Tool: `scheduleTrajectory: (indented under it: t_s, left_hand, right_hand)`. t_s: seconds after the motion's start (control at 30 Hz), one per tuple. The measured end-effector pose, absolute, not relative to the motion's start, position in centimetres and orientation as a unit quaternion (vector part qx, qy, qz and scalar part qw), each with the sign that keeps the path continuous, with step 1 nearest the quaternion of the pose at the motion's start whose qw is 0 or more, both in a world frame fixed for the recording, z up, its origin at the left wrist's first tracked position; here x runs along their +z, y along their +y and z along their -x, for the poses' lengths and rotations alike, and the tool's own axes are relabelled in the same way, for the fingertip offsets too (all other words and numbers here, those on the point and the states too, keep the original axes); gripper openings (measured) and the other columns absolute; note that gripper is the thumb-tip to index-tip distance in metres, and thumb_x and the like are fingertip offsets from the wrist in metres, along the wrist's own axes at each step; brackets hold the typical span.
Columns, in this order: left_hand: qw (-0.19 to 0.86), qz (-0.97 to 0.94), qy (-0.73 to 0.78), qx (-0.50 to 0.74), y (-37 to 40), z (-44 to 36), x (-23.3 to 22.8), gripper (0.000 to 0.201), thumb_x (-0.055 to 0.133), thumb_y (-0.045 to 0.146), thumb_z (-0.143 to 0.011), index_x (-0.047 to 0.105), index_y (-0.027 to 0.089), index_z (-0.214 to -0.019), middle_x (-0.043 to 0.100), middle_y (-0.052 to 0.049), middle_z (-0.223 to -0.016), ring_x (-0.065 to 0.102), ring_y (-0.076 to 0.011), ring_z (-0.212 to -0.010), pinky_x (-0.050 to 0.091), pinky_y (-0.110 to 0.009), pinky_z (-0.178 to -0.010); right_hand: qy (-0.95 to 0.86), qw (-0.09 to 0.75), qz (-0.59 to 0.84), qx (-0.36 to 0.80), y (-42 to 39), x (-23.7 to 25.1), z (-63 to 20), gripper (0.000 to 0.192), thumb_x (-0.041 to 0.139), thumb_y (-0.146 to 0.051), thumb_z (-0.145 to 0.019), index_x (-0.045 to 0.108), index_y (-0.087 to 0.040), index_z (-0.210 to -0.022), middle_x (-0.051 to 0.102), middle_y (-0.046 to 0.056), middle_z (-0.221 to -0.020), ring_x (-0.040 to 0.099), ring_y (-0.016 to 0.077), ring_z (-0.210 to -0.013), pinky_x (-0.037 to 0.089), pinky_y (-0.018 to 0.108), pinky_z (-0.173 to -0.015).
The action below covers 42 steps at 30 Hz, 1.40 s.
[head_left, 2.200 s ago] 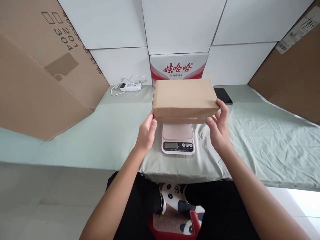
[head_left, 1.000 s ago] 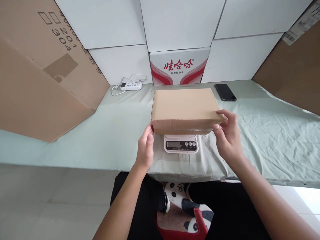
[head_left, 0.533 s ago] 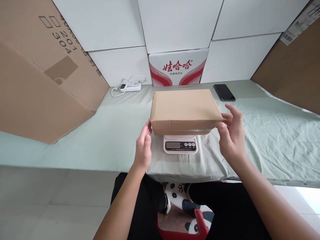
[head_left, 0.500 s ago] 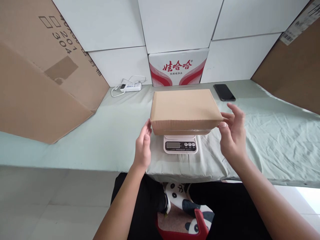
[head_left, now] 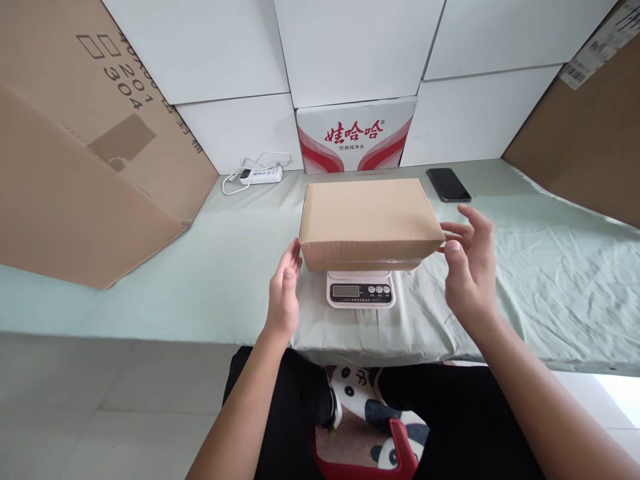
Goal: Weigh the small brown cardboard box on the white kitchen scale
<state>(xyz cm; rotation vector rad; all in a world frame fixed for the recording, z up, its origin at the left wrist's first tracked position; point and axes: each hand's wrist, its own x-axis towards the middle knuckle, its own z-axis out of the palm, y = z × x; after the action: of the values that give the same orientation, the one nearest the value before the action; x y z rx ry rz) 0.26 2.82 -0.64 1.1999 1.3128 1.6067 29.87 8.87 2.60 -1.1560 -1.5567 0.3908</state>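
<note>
Your left hand [head_left: 284,290], palm inward, flanks the brown rectangular cardboard box [head_left: 373,217] on the white plastic scale [head_left: 361,303]. Your right hand [head_left: 470,267] spreads its fingers opposite, both grips released.

the box [head_left: 370,212] is plain tan, the scale [head_left: 361,292] white and black, the cloth [head_left: 230,267] pale green.

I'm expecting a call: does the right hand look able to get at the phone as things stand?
Probably yes: the phone lies on the cloth just beyond the right hand, nothing visible stands between them, and the hand is open beside the box.
</note>
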Motion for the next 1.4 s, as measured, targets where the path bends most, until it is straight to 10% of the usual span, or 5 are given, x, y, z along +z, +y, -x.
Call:
scheduleTrajectory:
  t_s: [1.4]
  left_hand:
    - [0.378,-0.485,0.495,0.614,2.72,-0.58,-0.33,0.088,0.045,0.085,-0.102,0.059,0.024,-0.164,0.052,-0.017,-0.177,0.043,-0.0388,-0.169,0.035,-0.057,-0.14]
  right_hand:
    - [-0.664,0.53,0.499,0.17,9.0,2.75,-29.16,0.052,0.053,-0.066,-0.108,0.061,-0.036,-0.15,0.081,0.012,-0.12,0.08,0.0298,-0.094,0.064,0.049,-0.072]
